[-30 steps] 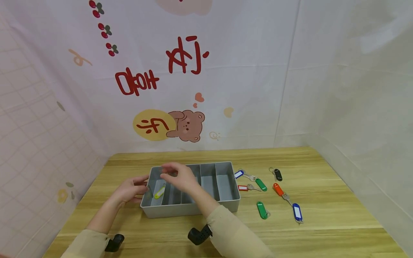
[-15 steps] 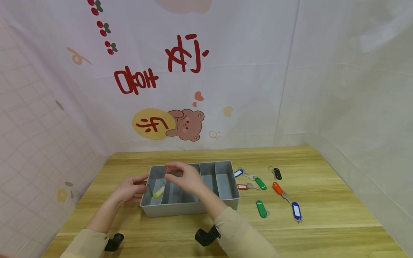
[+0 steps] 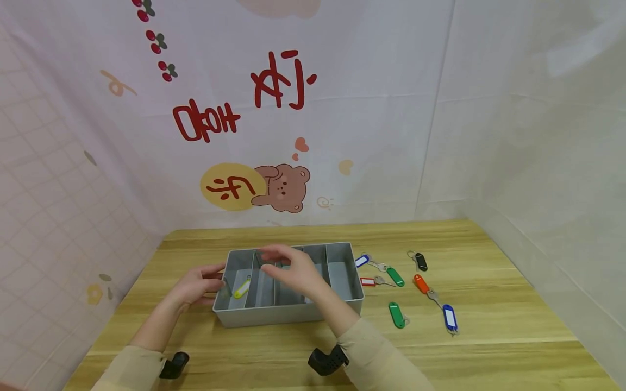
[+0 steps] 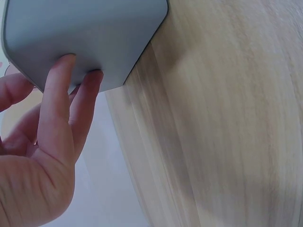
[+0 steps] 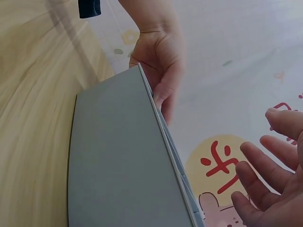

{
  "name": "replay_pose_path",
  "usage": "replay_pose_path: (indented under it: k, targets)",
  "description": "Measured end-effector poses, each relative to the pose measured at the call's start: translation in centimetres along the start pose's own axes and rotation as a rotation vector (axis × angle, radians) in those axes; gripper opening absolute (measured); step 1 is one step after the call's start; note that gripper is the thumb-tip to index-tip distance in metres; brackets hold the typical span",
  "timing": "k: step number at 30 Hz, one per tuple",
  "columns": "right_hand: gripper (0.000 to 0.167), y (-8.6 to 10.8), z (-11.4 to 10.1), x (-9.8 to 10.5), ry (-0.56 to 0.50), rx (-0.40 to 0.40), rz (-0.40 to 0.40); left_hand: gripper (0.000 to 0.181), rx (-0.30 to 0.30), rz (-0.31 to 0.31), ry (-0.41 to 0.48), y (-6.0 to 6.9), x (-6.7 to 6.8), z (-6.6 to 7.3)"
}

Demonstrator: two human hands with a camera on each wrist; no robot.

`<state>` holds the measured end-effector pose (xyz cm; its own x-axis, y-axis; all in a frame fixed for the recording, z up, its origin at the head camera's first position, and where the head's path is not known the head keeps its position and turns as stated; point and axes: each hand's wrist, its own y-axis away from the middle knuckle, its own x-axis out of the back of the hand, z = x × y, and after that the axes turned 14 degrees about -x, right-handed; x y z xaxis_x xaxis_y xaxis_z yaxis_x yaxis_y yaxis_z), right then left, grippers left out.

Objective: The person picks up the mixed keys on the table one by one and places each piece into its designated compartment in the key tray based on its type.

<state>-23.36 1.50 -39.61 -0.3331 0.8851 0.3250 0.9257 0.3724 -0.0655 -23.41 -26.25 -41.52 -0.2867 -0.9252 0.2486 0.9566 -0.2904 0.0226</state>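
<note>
- From my remote seat, I saw the grey box [image 3: 268, 316] sitting level, long and open-topped, split crosswise into compartments.
- I made out the yellow key tag [image 3: 242, 289], white-labelled, slanting inside the box's leftmost compartment [image 3: 240, 262], its ring end toward the box's back.

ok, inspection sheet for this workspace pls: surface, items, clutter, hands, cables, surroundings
Surface: wood-grain table
Items: gray divided tray; yellow key tag in its leftmost compartment; seven other key tags, some with visible keys, on the table right of the tray
Clutter: nothing seen
Hands: left hand holds the tray's left end; right hand above the tray, nothing seen in it
Cables: nothing seen
Surroundings: pale printed sheet behind
</note>
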Motion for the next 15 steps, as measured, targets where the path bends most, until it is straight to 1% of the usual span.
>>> replay_pose_path:
  k: [7,10,15]
  targets:
    - [0.040,1.0,0.3,1.0,0.013,-0.009,0.006,0.065,-0.007,-0.021,-0.013,0.0,0.1,0.1]
    - [0.041,1.3,0.7,1.4,0.027,0.005,0.014,0.065,-0.005,-0.019,-0.012,0.1,0.0,0.1]
    - [0.041,1.7,1.3,2.2,0.023,0.035,0.027,0.065,-0.011,-0.015,-0.012,0.1,0.0,0.0]
